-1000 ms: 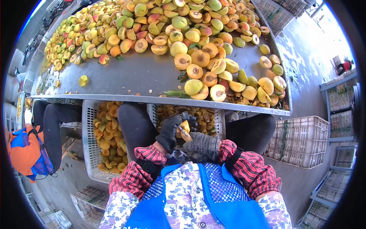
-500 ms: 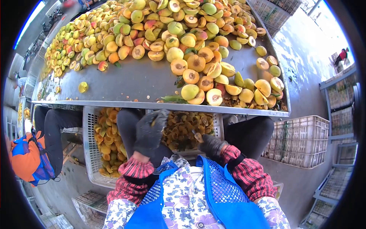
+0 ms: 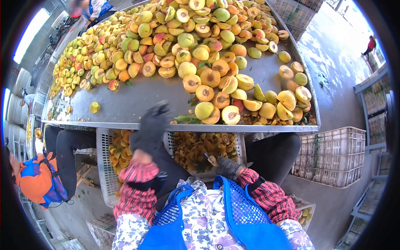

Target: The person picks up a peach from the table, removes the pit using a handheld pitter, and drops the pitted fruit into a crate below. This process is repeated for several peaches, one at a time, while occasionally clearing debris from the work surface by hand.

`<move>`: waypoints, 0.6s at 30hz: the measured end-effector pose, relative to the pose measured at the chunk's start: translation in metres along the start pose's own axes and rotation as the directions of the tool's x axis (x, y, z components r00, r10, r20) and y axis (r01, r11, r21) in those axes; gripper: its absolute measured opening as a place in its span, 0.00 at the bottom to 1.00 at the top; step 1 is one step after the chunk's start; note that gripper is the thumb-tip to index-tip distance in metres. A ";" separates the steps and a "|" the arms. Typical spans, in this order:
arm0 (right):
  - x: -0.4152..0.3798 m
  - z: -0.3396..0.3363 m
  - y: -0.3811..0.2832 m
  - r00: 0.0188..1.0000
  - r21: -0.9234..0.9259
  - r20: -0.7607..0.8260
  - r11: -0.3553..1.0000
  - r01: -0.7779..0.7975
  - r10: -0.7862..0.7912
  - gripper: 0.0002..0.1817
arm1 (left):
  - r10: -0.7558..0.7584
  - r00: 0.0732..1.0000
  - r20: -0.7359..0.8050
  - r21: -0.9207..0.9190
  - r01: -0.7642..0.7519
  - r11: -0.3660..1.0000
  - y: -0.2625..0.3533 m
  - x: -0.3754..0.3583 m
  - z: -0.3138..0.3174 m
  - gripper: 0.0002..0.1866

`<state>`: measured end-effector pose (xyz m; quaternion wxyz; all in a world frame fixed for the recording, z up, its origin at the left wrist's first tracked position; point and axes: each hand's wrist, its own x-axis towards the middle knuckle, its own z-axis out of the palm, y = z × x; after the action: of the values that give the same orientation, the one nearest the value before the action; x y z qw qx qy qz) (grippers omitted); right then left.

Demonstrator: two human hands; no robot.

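Note:
My left hand, in a dark glove, reaches over the table's front edge. Its fingers look stretched out and hold nothing I can see, though motion blurs them. My right hand, also gloved, is closed on a small pitting knife with a light handle, its metal tip pointing up and left. Below the knife is a crate of brown pit pieces and scraps between my knees. Halved yellow peaches lie on the metal table beyond my hands, many with cut faces up.
The metal table has a raised front rim. A white crate of peach halves stands left of my leg. Stacked crates are on the right. A person in an orange and blue vest sits at left; another person is at the far side.
My left hand has moved from above the scrap crate up and forward over the table edge. My right hand has shifted slightly left and down, still holding the knife.

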<state>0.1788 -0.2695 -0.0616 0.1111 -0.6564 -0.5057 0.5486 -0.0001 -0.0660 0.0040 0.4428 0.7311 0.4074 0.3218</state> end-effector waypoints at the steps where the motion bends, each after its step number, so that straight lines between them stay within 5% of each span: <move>1: 0.002 0.002 0.005 1.000 -0.005 -0.014 1.000 0.003 -0.003 0.21 | 0.091 0.985 0.144 0.049 -0.099 0.994 -0.013 0.017 0.023 0.22; 3: 0.005 0.007 0.017 0.999 0.013 -0.035 1.000 0.000 0.001 0.21 | -0.126 0.964 0.236 0.376 0.029 0.926 0.043 0.037 0.064 0.28; 6: 0.006 0.005 0.027 0.998 0.061 -0.056 0.998 -0.026 0.030 0.21 | -0.210 0.918 0.337 0.547 -0.009 0.837 0.039 0.051 0.098 0.33; 9: 0.002 0.002 0.022 0.995 0.080 -0.077 0.995 -0.060 0.067 0.20 | -0.127 0.927 0.353 0.423 -0.037 0.905 0.023 0.050 0.097 0.32; 12: 0.001 0.000 0.018 0.988 0.219 -0.150 0.976 0.012 0.022 0.17 | -0.192 0.897 0.397 -0.223 0.298 0.928 0.002 0.051 0.087 0.30; 14: -0.001 0.004 0.023 0.967 0.452 -0.254 0.880 0.146 -0.030 0.14 | -0.104 0.817 0.567 -0.644 0.518 0.563 0.007 0.043 0.062 0.30; 15: -0.008 -0.002 0.014 0.976 0.495 -0.218 0.863 0.103 0.009 0.13 | -0.020 0.785 0.619 -0.749 0.598 0.286 0.013 0.035 0.052 0.29; 17: -0.033 -0.026 -0.019 0.987 0.570 -0.141 0.822 0.012 0.083 0.11 | -0.095 0.788 0.609 -0.780 0.616 0.109 0.037 0.017 0.045 0.27; 18: -0.038 -0.029 -0.025 0.984 0.565 -0.171 0.824 0.052 0.055 0.16 | -0.114 0.823 0.557 -0.792 0.568 0.226 0.040 0.008 0.044 0.25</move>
<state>0.1938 -0.2759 -0.0105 0.3456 -0.6408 -0.3075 0.6127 0.0528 -0.0868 0.0233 0.9117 0.2686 0.2001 0.2378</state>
